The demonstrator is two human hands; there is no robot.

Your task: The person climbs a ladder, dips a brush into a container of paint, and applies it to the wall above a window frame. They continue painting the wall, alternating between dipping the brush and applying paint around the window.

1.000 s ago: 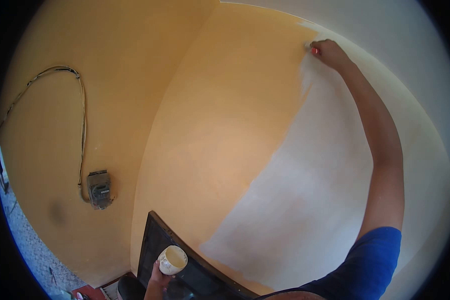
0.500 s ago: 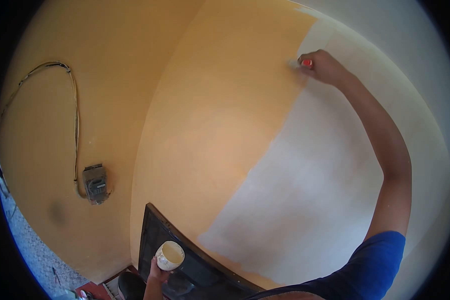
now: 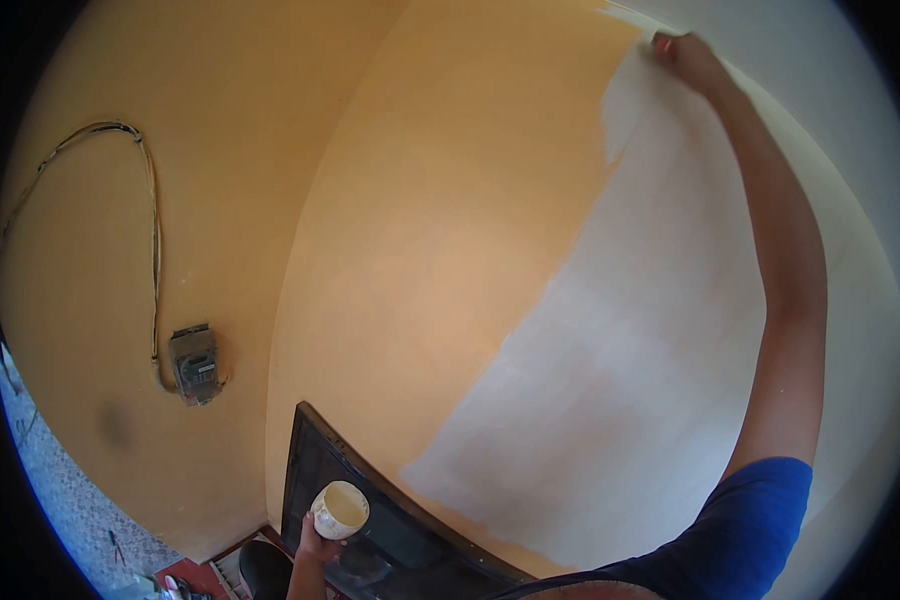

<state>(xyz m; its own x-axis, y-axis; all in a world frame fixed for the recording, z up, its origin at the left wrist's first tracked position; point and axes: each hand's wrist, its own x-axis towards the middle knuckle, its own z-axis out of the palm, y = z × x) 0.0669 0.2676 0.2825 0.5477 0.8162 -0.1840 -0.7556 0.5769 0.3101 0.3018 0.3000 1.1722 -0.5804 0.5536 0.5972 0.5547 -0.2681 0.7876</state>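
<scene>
My right hand (image 3: 694, 64) is raised high against the wall near the ceiling, its fingers closed around a paintbrush (image 3: 663, 44). Only a bit of the red handle shows; the bristles are hidden or blurred. Beneath it spreads a whitish painted area (image 3: 610, 340), with a ragged edge against the orange-yellow wall (image 3: 440, 230). Low down, my left hand (image 3: 315, 545) grips a paint tub (image 3: 330, 522) by its side. The tub is whitish, smeared on the outside, tilted toward me, with cream paint inside.
Behind the tub, a large black flat panel (image 3: 410, 535), like a television, leans along the wall's foot. A grey box (image 3: 194, 365) with a looping cable (image 3: 154, 250) is fixed to the left wall. Speckled floor (image 3: 60, 480) and small items show at lower left.
My right hand has moved up and to the right with the paintbrush, from the paint edge toward the ceiling. White now covers the spot where it was. The left hand and tub stay nearly still.
</scene>
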